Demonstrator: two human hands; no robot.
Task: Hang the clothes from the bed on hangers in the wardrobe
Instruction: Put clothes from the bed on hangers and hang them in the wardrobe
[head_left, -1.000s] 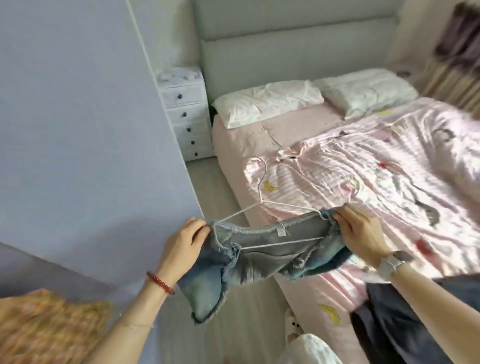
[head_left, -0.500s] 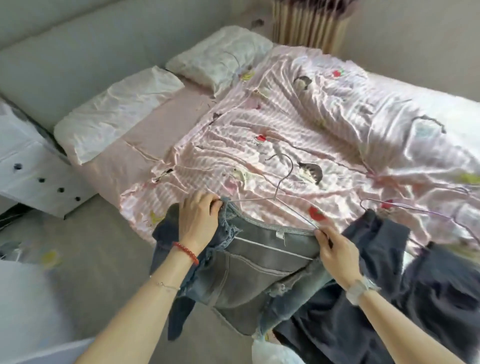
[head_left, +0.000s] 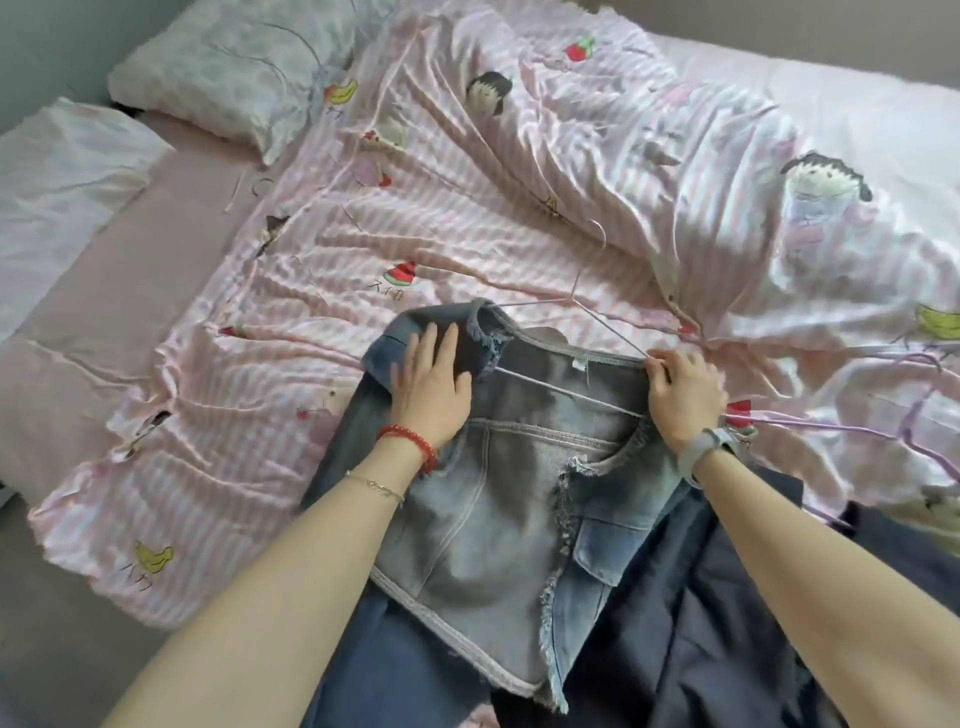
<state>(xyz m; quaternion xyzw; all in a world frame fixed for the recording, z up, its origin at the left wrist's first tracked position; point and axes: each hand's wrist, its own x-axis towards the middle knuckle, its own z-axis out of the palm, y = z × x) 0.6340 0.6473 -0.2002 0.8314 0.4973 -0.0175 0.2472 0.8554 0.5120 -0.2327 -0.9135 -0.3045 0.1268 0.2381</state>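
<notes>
A denim jacket (head_left: 524, 467) lies spread on the bed's pink striped duvet (head_left: 467, 218), with a thin wire hanger (head_left: 587, 312) threaded through its neck. The left hand (head_left: 431, 384) rests flat on the jacket's left shoulder, fingers (head_left: 441, 343) straight and spread. The right hand (head_left: 685, 395) curls tightly, pinching the hanger and collar at the right shoulder. Dark clothing (head_left: 701, 597) lies alongside, partly beneath the jacket.

— From my feed I see a pink striped duvet (head_left: 467, 218) printed with cartoon figures, bananas and watermelon slices, rumpled across the mattress.

— And at the top left?

— Two white pillows: one (head_left: 228, 67) partly under the duvet's edge, another (head_left: 57, 166) on the plain pink sheet (head_left: 130, 270).
</notes>
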